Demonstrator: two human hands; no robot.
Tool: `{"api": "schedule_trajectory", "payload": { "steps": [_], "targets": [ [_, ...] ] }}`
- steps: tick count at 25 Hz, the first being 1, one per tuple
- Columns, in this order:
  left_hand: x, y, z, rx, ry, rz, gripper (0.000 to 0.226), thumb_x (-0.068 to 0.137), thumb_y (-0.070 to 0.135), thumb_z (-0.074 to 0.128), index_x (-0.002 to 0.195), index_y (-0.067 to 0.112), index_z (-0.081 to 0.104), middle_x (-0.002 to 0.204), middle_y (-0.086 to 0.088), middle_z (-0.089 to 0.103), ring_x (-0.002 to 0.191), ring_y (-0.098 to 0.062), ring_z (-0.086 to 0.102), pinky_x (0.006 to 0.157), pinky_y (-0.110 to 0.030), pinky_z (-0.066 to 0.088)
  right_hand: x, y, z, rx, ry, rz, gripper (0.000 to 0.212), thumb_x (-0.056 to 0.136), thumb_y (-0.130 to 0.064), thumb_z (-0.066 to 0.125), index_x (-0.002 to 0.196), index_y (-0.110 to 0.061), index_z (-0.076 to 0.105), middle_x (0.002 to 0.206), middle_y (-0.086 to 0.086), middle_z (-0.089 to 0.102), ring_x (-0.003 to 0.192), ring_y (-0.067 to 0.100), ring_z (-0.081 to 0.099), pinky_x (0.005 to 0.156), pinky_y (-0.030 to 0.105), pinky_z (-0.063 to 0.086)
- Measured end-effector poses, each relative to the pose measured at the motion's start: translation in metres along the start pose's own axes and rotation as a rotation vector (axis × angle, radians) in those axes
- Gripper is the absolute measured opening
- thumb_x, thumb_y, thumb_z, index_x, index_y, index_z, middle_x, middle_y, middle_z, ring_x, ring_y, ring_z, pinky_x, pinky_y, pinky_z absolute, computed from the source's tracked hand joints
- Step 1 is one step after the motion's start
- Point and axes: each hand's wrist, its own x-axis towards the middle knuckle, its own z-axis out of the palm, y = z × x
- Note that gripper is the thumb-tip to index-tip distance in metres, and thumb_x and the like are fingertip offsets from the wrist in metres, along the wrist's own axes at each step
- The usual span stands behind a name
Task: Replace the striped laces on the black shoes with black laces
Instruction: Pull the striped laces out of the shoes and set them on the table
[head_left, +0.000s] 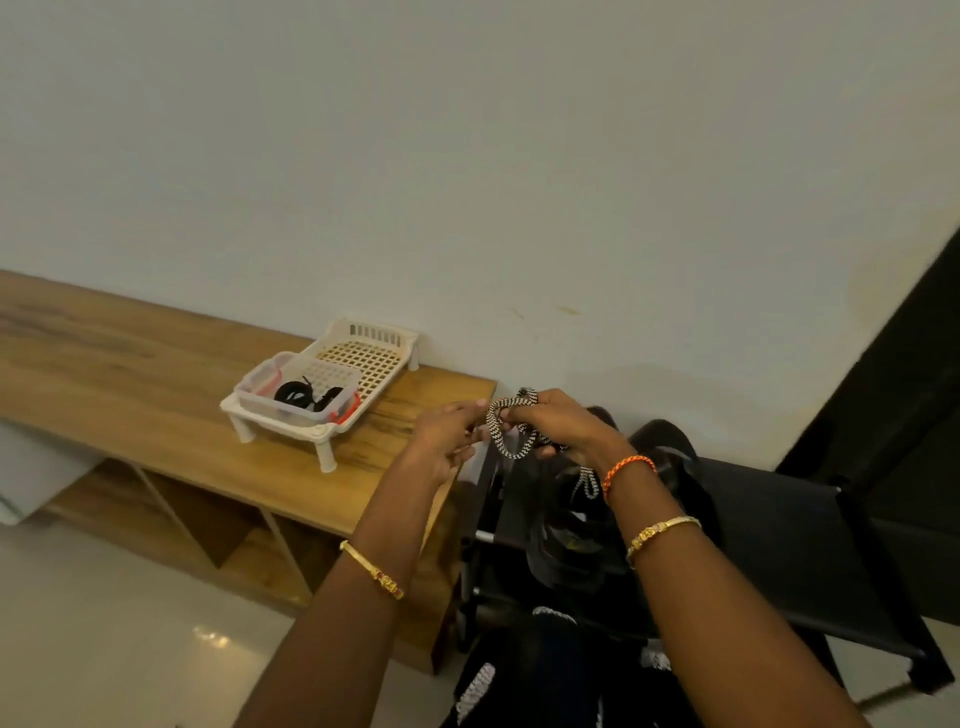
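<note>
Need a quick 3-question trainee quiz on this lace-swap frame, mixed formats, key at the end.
1. True or false: the black laces are already threaded into the black shoe.
2. Multiple choice: the clear container holding the black laces sits in A) the white basket tray on the wooden bench, B) the black rack, C) the floor.
3. Fill in: the right hand grips a bundle of ____ lace, with the left hand alongside it.

Key: 1 false; 2 A; 3 striped.
</note>
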Motion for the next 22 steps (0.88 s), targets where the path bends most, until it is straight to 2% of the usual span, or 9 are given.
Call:
{"api": "schedule_trajectory", "payload": {
  "steps": [3, 5, 7, 10, 12, 14, 16, 19, 22],
  "targets": [
    [0.033, -0.016, -0.056, -0.080, 0.290, 0.021, 0.010, 0.093, 0.010, 0.054, 0.099, 0.006, 0.061, 0.077, -0.005, 0.058, 0.058, -0.012, 0.049, 0.051, -0.024, 0.041, 0.049, -0.009, 0.045, -0.035, -0.032, 0.038, 0.012, 0.086, -0.007, 0.056, 0.073, -0.006, 0.058, 0.069, 0.008, 0.056, 0.039, 0.008, 0.036, 0.032, 0.015, 0.025],
    [0.049, -0.032, -0.087, -0.026, 0.447, 0.011, 0.014, 0.092, 0.007, 0.051, 0.102, 0.003, 0.060, 0.078, -0.009, 0.056, 0.063, -0.016, 0.049, 0.060, -0.031, 0.043, 0.079, -0.009, 0.076, -0.073, -0.089, 0.059, 0.014, 0.086, -0.006, 0.057, 0.072, -0.008, 0.056, 0.066, 0.007, 0.053, 0.041, 0.009, 0.040, 0.033, 0.016, 0.031],
    [0.060, -0.047, -0.105, 0.034, 0.489, -0.026, 0.017, 0.093, 0.012, 0.051, 0.105, 0.004, 0.060, 0.085, -0.010, 0.058, 0.072, -0.019, 0.052, 0.067, -0.033, 0.044, 0.101, -0.005, 0.100, -0.055, -0.159, 0.114, 0.005, 0.085, -0.008, 0.063, 0.083, -0.009, 0.058, 0.077, 0.009, 0.058, 0.053, 0.014, 0.055, 0.043, 0.025, 0.047],
    [0.073, -0.059, -0.112, 0.034, 0.456, -0.033, 0.022, 0.096, 0.016, 0.049, 0.113, 0.006, 0.058, 0.085, -0.007, 0.057, 0.074, -0.018, 0.052, 0.067, -0.032, 0.045, 0.119, -0.001, 0.116, 0.045, -0.233, 0.263, 0.046, 0.083, -0.008, 0.066, 0.122, -0.012, 0.042, 0.108, 0.010, 0.047, 0.086, 0.024, 0.060, 0.056, 0.034, 0.058],
    [0.079, -0.062, -0.110, 0.063, 0.422, -0.041, 0.022, 0.097, 0.018, 0.049, 0.115, 0.008, 0.056, 0.085, -0.006, 0.057, 0.072, -0.016, 0.052, 0.065, -0.030, 0.045, 0.126, 0.007, 0.115, 0.087, -0.190, 0.242, 0.053, 0.083, -0.004, 0.063, 0.128, -0.015, 0.037, 0.112, 0.008, 0.049, 0.083, 0.024, 0.062, 0.056, 0.036, 0.059],
    [0.085, -0.065, -0.108, 0.074, 0.404, -0.043, 0.017, 0.097, 0.015, 0.047, 0.109, 0.009, 0.057, 0.088, -0.008, 0.059, 0.069, -0.014, 0.053, 0.062, -0.028, 0.045, 0.129, 0.018, 0.112, -0.001, -0.103, 0.160, 0.049, 0.083, -0.001, 0.064, 0.124, -0.017, 0.042, 0.116, 0.007, 0.056, 0.077, 0.024, 0.066, 0.058, 0.038, 0.059],
    [0.089, -0.064, -0.104, 0.055, 0.369, -0.064, 0.018, 0.097, 0.012, 0.044, 0.108, 0.008, 0.058, 0.087, -0.008, 0.061, 0.068, -0.011, 0.056, 0.057, -0.024, 0.045, 0.126, 0.030, 0.110, -0.110, -0.043, 0.060, 0.038, 0.083, 0.002, 0.065, 0.115, -0.014, 0.052, 0.111, 0.007, 0.059, 0.083, 0.024, 0.066, 0.065, 0.035, 0.057],
    [0.088, -0.058, -0.097, 0.015, 0.331, -0.114, 0.032, 0.097, 0.011, 0.043, 0.128, 0.004, 0.050, 0.110, -0.012, 0.064, 0.079, -0.005, 0.062, 0.049, -0.018, 0.049, 0.110, 0.035, 0.106, -0.078, 0.127, -0.070, 0.010, 0.086, -0.004, 0.062, 0.094, -0.011, 0.062, 0.083, 0.001, 0.061, 0.084, 0.021, 0.062, 0.068, 0.031, 0.054],
    [0.081, -0.055, -0.085, 0.033, 0.376, -0.090, 0.035, 0.095, 0.011, 0.044, 0.130, 0.006, 0.048, 0.096, -0.006, 0.060, 0.072, -0.011, 0.058, 0.057, -0.023, 0.046, 0.079, 0.021, 0.074, 0.072, 0.424, -0.169, 0.019, 0.083, -0.001, 0.050, 0.071, -0.010, 0.061, 0.078, 0.010, 0.066, 0.078, 0.024, 0.062, 0.069, 0.039, 0.054]
  ]
}}
